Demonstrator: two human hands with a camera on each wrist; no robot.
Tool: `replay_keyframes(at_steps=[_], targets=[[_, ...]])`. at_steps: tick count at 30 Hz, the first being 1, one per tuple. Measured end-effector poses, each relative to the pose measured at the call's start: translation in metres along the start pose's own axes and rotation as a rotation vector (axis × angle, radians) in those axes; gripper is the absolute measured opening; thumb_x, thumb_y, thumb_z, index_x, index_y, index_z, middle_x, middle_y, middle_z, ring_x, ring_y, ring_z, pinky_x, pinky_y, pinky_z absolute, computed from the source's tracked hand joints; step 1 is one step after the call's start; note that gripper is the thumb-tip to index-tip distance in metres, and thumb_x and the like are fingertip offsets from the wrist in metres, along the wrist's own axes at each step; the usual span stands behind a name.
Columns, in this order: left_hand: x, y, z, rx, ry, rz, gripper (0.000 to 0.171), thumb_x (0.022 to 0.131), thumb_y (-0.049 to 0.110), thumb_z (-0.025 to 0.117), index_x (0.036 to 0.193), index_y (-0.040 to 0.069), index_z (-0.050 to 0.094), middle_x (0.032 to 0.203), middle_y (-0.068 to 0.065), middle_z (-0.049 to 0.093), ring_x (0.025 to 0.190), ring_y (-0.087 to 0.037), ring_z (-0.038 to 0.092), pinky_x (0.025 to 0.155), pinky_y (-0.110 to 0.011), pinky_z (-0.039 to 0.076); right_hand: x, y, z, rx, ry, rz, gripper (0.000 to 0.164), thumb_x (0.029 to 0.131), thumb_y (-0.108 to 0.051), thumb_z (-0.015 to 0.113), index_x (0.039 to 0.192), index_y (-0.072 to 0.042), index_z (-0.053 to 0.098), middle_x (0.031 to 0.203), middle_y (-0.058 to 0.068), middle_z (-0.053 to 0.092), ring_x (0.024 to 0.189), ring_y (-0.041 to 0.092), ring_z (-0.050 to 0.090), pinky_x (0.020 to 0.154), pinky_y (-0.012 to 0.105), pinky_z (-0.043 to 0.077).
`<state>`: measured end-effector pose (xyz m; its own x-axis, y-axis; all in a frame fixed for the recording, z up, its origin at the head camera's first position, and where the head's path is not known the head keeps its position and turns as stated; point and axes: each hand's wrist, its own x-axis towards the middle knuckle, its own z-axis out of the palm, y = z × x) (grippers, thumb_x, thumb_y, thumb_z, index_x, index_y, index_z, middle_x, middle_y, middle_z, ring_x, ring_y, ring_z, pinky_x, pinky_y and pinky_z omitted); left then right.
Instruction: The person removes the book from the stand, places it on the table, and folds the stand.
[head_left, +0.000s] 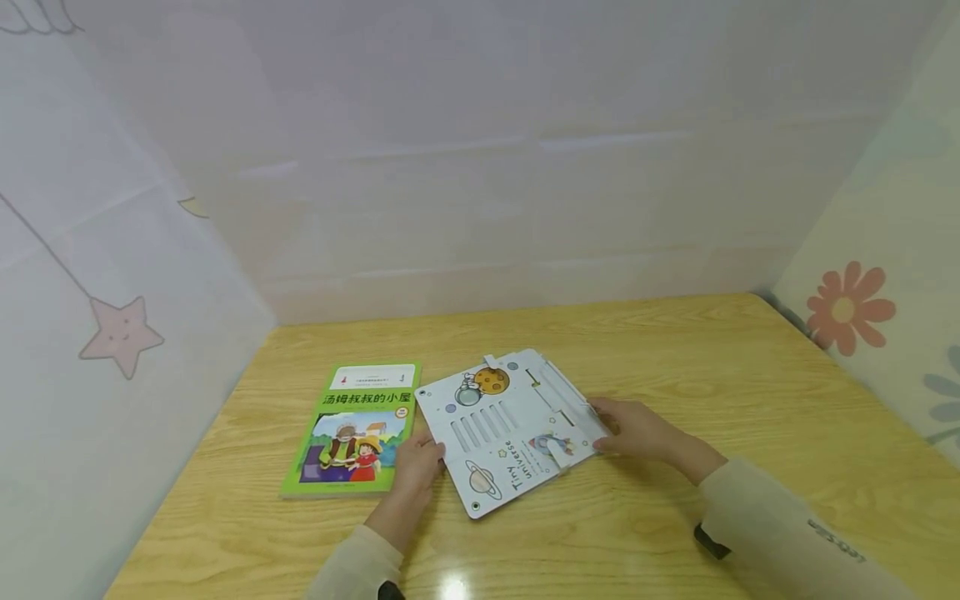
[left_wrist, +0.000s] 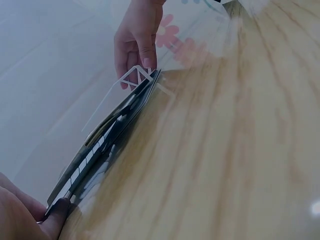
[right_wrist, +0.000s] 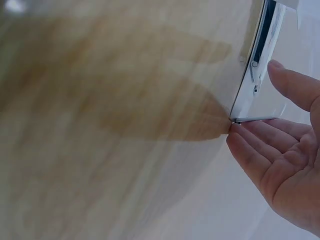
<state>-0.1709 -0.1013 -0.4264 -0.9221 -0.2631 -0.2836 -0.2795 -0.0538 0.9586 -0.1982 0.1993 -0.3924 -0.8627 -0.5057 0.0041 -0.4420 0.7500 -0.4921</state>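
A flat white folding book stand (head_left: 528, 425) printed with planets and "Tiny universe" lies at a slant over the wooden table. My left hand (head_left: 416, 471) pinches its left edge; the left wrist view shows the thumb and fingers (left_wrist: 55, 220) at the stand's near end. At the opposite edge is my right hand (head_left: 637, 429). Seen from the right wrist, its fingers (right_wrist: 260, 150) reach out fairly straight and touch the stand's hinged corner (right_wrist: 242, 117), while the thumb (right_wrist: 290, 82) stays apart. A pale wire-like frame (left_wrist: 137, 72) sticks out beside that hand in the left wrist view.
A green picture book (head_left: 360, 429) with Chinese lettering lies left of the stand, close to my left hand. The wooden table (head_left: 645, 533) reaches back to a pale fabric wall (head_left: 525, 208), with printed fabric at both sides.
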Motion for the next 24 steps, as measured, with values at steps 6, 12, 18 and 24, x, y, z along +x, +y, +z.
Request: replay_keyframes(at_steps=[6, 12, 18, 24], targets=[[0.000, 0.002, 0.002, 0.002, -0.010, -0.006, 0.034, 0.080, -0.007, 0.044, 0.113, -0.013, 0.047, 0.111, -0.027, 0.050, 0.093, -0.028, 0.052, 0.076, -0.033, 0.046, -0.003, 0.004, 0.003, -0.066, 0.013, 0.007, 0.068, 0.070, -0.018, 0.071, 0.124, 0.009, 0.039, 0.120, 0.022, 0.046, 0.108, 0.036, 0.043, 0.088, 0.046, 0.036], [0.000, 0.007, 0.003, 0.027, 0.004, -0.022, 0.035, 0.081, -0.007, 0.043, 0.115, -0.013, 0.045, 0.113, -0.028, 0.048, 0.100, -0.032, 0.049, 0.082, -0.036, 0.044, -0.002, 0.000, 0.003, -0.169, 0.013, 0.029, 0.068, 0.070, -0.021, 0.071, 0.122, 0.009, 0.040, 0.115, 0.022, 0.050, 0.102, 0.034, 0.048, 0.085, 0.044, 0.039], [0.004, 0.009, 0.004, 0.095, 0.024, -0.015, 0.037, 0.080, -0.007, 0.043, 0.117, -0.015, 0.042, 0.116, -0.030, 0.044, 0.107, -0.037, 0.042, 0.087, -0.041, 0.038, -0.002, -0.001, 0.003, -0.194, 0.010, 0.034, 0.067, 0.070, -0.024, 0.071, 0.121, 0.009, 0.042, 0.113, 0.022, 0.052, 0.100, 0.034, 0.050, 0.084, 0.044, 0.040], [0.009, 0.011, 0.006, 0.134, 0.042, -0.019, 0.037, 0.079, -0.007, 0.043, 0.115, -0.014, 0.044, 0.115, -0.028, 0.046, 0.105, -0.034, 0.043, 0.086, -0.040, 0.039, -0.003, -0.002, 0.005, -0.227, 0.024, 0.021, 0.070, 0.069, -0.031, 0.070, 0.118, 0.011, 0.043, 0.107, 0.023, 0.054, 0.094, 0.034, 0.053, 0.079, 0.043, 0.043]])
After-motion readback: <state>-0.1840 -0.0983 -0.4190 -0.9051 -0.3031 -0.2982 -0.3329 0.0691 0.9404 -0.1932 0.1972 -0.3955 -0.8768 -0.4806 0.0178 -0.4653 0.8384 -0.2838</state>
